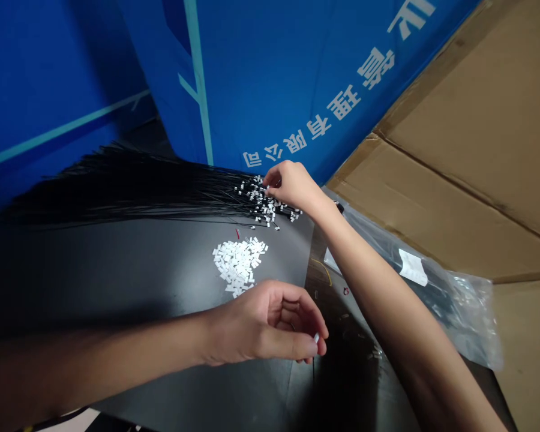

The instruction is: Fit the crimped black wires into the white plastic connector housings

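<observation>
A thick bundle of thin black wires [130,189] lies across the dark table [117,270], its ends capped with small white connectors [263,204]. My right hand [292,183] reaches over to those ends, fingers pinched on them. My left hand [270,321] hovers near the table's front, thumb and forefinger pinched on one small white connector [316,338]. Between the two hands sits a loose pile of white connectors [239,264].
Blue printed panels [274,78] stand behind the table. Cardboard boxes [477,150] rise at the right. A clear plastic bag [432,282] holding black wires and a white label lies by the table's right edge. A small red piece [237,233] lies above the pile.
</observation>
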A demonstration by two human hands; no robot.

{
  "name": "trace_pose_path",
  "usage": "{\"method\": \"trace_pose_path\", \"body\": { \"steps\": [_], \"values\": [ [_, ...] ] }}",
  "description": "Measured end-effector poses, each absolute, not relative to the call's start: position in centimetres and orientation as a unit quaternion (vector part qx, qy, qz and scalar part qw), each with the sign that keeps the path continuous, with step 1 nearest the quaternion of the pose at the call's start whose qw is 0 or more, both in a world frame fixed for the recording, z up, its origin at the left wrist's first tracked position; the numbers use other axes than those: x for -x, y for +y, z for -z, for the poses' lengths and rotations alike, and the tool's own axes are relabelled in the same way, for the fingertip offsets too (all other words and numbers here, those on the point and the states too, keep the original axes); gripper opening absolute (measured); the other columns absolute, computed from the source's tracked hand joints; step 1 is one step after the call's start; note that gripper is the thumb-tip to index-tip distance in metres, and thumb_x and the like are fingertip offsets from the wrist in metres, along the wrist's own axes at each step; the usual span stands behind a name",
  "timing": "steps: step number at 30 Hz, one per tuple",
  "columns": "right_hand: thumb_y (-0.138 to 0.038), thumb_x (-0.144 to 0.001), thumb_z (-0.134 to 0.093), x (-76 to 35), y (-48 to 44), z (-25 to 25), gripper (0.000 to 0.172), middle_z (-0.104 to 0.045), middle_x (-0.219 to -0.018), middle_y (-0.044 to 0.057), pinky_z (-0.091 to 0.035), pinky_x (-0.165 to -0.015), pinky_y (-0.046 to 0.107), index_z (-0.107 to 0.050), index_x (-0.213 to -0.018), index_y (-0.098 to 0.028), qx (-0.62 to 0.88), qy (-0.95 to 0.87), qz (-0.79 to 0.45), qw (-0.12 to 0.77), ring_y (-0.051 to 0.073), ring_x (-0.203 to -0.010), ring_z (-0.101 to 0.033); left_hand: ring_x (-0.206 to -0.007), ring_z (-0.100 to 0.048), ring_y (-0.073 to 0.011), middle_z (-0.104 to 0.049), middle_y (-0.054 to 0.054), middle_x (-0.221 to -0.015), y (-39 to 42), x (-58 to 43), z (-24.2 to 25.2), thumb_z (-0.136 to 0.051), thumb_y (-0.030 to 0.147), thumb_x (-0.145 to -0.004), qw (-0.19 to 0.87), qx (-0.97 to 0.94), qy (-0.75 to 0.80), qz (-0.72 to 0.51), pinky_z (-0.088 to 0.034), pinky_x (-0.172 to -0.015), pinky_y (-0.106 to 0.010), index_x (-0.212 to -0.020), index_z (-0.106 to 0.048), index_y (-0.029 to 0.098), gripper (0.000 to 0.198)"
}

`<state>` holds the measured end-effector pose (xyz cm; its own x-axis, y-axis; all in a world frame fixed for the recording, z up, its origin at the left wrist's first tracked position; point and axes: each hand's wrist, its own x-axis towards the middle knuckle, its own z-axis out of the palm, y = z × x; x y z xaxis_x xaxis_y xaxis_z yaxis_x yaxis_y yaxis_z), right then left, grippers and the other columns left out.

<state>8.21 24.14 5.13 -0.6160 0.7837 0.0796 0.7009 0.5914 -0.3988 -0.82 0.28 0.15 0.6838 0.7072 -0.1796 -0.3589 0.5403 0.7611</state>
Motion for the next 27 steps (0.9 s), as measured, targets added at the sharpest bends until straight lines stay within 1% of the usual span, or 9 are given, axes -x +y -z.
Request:
{"method": "trace_pose_path", "body": {
  "steps": [3, 7, 11, 15, 17, 19, 23, 25, 27],
  "values": [
    [0.005, -0.090, -0.082, -8.4, 24.6, -5.2, 0.023, -0.088, -0.097, 0.013, -0.062, -0.100, 0.046, -0.090, -0.091, -0.017, 0.415, -0.883, -0.174, 0.137, 0.031, -0.099, -0.082, -0.085, -0.072, -0.0144, -0.085, -0.002, -0.097, 0.3, 0.8, -0.2, -0.109, 0.025, -0.078, 0.843, -0.362, 0.243, -0.315, -0.059, -0.084, -0.028, -0.098, -0.082, 0.020, 0.034],
    [0.003, -0.090, -0.082, -9.4, 24.8, -6.1, 0.022, -0.087, -0.095, 0.010, -0.062, -0.104, 0.047, -0.087, -0.086, -0.019, 0.408, -0.874, -0.205, 0.168, 0.029, -0.099, -0.082, -0.084, -0.071, -0.0139, -0.084, -0.001, -0.097, 0.2, 0.8, -0.2, -0.107, 0.023, -0.079, 0.843, -0.364, 0.241, -0.314, -0.059, -0.083, -0.027, -0.097, -0.082, 0.020, 0.032],
    [-0.006, -0.093, -0.085, -10.3, 25.1, -6.8, 0.014, -0.086, -0.093, 0.010, -0.064, -0.098, 0.043, -0.086, -0.085, -0.019, 0.395, -0.855, -0.271, 0.200, 0.028, -0.102, -0.083, -0.085, -0.072, -0.0136, -0.084, -0.001, -0.098, 0.2, 0.9, -0.2, -0.108, 0.024, -0.079, 0.844, -0.363, 0.240, -0.314, -0.057, -0.080, -0.026, -0.099, -0.082, 0.020, 0.033],
    [-0.019, -0.095, -0.089, -11.0, 25.1, -7.0, 0.003, -0.088, -0.096, 0.009, -0.065, -0.093, 0.041, -0.087, -0.093, -0.018, 0.371, -0.832, -0.341, 0.235, 0.024, -0.094, -0.081, -0.086, -0.072, -0.0133, -0.085, -0.001, -0.098, 0.3, 1.0, -0.3, -0.108, 0.025, -0.081, 0.843, -0.365, 0.240, -0.315, -0.057, -0.081, -0.026, -0.100, -0.083, 0.020, 0.032],
    [-0.024, -0.093, -0.092, -11.5, 24.9, -7.0, 0.007, -0.088, -0.097, 0.008, -0.065, -0.092, 0.040, -0.086, -0.094, -0.019, 0.355, -0.822, -0.368, 0.250, 0.022, -0.092, -0.079, -0.086, -0.072, -0.0136, -0.085, -0.002, -0.098, 0.3, 0.9, -0.3, -0.107, 0.027, -0.084, 0.843, -0.365, 0.238, -0.316, -0.058, -0.082, -0.026, -0.100, -0.083, 0.019, 0.029],
    [-0.030, -0.090, -0.098, -11.8, 24.5, -7.2, 0.016, -0.088, -0.098, 0.007, -0.066, -0.093, 0.040, -0.086, -0.094, -0.020, 0.336, -0.816, -0.388, 0.265, 0.023, -0.093, -0.080, -0.087, -0.073, -0.0142, -0.085, -0.003, -0.098, 0.3, 0.9, -0.2, -0.107, 0.028, -0.087, 0.843, -0.364, 0.236, -0.318, -0.058, -0.084, -0.027, -0.100, -0.084, 0.019, 0.028],
    [-0.050, -0.084, -0.107, -12.8, 23.7, -8.3, 0.037, -0.089, -0.105, 0.007, -0.068, -0.101, 0.042, -0.085, -0.094, -0.023, 0.299, -0.803, -0.407, 0.316, 0.025, -0.102, -0.082, -0.088, -0.075, -0.0164, -0.087, -0.004, -0.098, 0.2, 1.0, -0.2, -0.110, 0.032, -0.086, 0.841, -0.360, 0.232, -0.332, -0.060, -0.088, -0.030, -0.100, -0.085, 0.018, 0.032],
    [-0.054, -0.087, -0.106, -14.0, 23.6, -9.9, 0.037, -0.089, -0.106, 0.006, -0.068, -0.101, 0.043, -0.086, -0.098, -0.025, 0.272, -0.787, -0.402, 0.381, 0.025, -0.104, -0.083, -0.088, -0.077, -0.0178, -0.087, -0.005, -0.096, 0.4, 1.2, -0.6, -0.112, 0.035, -0.085, 0.838, -0.356, 0.229, -0.346, -0.062, -0.090, -0.031, -0.100, -0.086, 0.018, 0.035],
    [-0.050, -0.090, -0.106, -16.2, 23.1, -12.3, 0.032, -0.088, -0.102, 0.005, -0.066, -0.095, 0.041, -0.086, -0.104, -0.028, 0.236, -0.763, -0.373, 0.473, 0.024, -0.101, -0.082, -0.088, -0.078, -0.0186, -0.087, -0.006, -0.094, 0.8, 1.5, -1.5, -0.112, 0.035, -0.085, 0.832, -0.354, 0.227, -0.362, -0.063, -0.088, -0.031, -0.101, -0.087, 0.017, 0.035]
  ]
}}
